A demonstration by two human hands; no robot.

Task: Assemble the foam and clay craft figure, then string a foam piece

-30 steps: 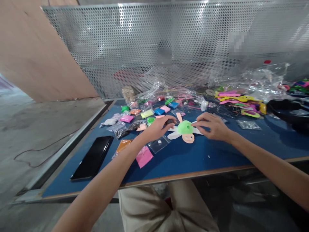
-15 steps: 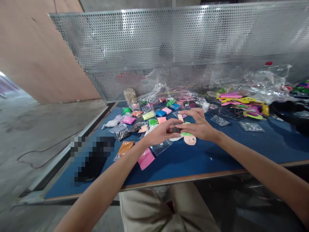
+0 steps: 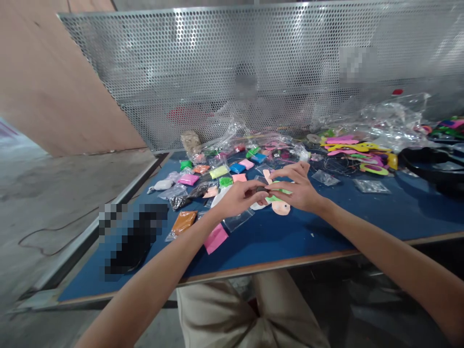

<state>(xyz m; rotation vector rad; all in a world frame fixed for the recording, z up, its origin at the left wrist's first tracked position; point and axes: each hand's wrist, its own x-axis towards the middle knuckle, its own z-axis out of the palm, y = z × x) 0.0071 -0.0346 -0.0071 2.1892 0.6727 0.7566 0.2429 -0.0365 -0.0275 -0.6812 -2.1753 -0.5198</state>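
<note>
My left hand (image 3: 238, 196) and my right hand (image 3: 294, 186) meet above a flat foam figure (image 3: 281, 207) with a green body and a peach head that lies on the blue table (image 3: 326, 227). The left fingers are closed round a small dark lump (image 3: 261, 189). My right thumb and fingers pinch at the same lump from the other side. The hands hide most of the figure's green part.
Several small bags of coloured clay (image 3: 221, 171) lie behind and left of the hands. A pink bag (image 3: 216, 238), an orange bag (image 3: 184, 221) and a clear bag (image 3: 237, 220) lie nearer. Coloured foam shapes (image 3: 357, 150) and crumpled plastic sit at the right; a perforated metal screen (image 3: 253, 67) backs the table.
My right hand has left the figure's right side and moved left to meet the left hand at the dark lump. The left hand has barely moved.
</note>
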